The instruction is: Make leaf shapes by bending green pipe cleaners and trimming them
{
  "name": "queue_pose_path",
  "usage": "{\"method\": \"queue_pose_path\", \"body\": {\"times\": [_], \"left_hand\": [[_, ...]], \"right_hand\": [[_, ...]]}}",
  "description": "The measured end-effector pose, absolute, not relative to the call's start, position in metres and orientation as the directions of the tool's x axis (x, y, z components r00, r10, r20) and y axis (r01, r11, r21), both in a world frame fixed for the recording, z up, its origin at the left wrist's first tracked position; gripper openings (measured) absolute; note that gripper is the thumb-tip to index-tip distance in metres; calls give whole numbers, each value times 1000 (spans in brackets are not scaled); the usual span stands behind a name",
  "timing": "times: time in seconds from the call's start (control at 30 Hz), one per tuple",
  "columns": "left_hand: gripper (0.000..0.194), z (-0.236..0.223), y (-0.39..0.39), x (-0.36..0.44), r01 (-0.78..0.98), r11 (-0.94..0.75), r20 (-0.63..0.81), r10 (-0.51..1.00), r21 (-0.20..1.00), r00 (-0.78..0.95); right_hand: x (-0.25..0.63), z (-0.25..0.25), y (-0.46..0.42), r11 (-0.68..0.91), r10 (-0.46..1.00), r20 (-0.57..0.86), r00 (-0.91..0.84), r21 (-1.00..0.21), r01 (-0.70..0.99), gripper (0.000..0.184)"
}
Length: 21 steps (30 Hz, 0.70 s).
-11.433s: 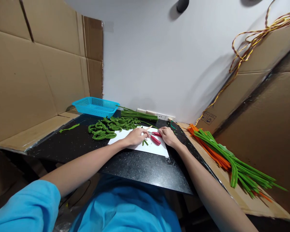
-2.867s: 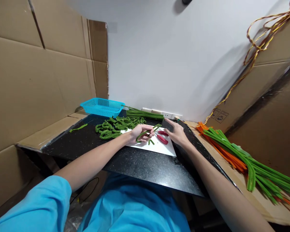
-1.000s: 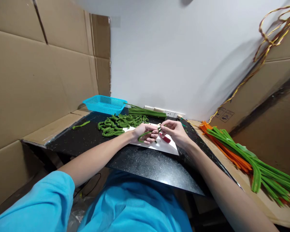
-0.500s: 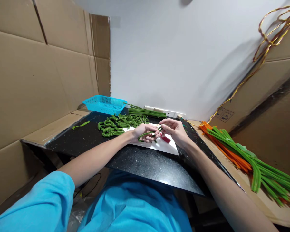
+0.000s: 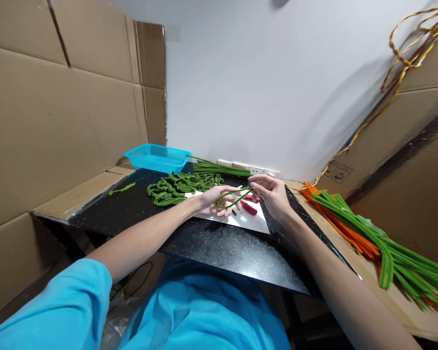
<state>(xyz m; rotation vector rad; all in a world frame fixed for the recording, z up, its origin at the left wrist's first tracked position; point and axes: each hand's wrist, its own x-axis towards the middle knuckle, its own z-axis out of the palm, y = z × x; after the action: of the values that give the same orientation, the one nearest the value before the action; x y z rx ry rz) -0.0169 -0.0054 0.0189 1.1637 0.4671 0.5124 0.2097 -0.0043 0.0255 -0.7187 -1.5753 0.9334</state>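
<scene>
One slim, fuzzy green loop point(image 5: 217, 201) runs leftward from our right hand point(image 5: 273, 195), its grip closed on the ends, to our left hand point(image 5: 207, 198), loosely open, palm up beneath the curve, above the flat white sheet point(image 5: 256, 225).

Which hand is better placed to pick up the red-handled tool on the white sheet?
Probably the right hand: it's closer to the red-handled tool, though its fingers pinch a green fuzzy loop. The left hand is open but farther.
</scene>
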Motion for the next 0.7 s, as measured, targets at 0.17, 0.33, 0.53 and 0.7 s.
{"method": "queue_pose_path", "body": {"times": [0.17,0.33,0.53,0.7], "left_hand": [[33,17,-10,-15,-104,261,-72,588,960,805],[31,16,-11,-15,-100,249,-64,577,963,814],[24,11,-9,-15,-95,277,-77,549,956,832],[23,8,-5,-14,-111,313,-89,560,943,824]], "right_hand": [[208,26,-4,502,849,495,-187,-865,-8,23],[206,27,-4,502,854,495,-161,-865,1,25],[212,24,-1,465,872,453,-186,-885,23,24],[214,20,4,465,874,457,-166,-885,13,22]]}}
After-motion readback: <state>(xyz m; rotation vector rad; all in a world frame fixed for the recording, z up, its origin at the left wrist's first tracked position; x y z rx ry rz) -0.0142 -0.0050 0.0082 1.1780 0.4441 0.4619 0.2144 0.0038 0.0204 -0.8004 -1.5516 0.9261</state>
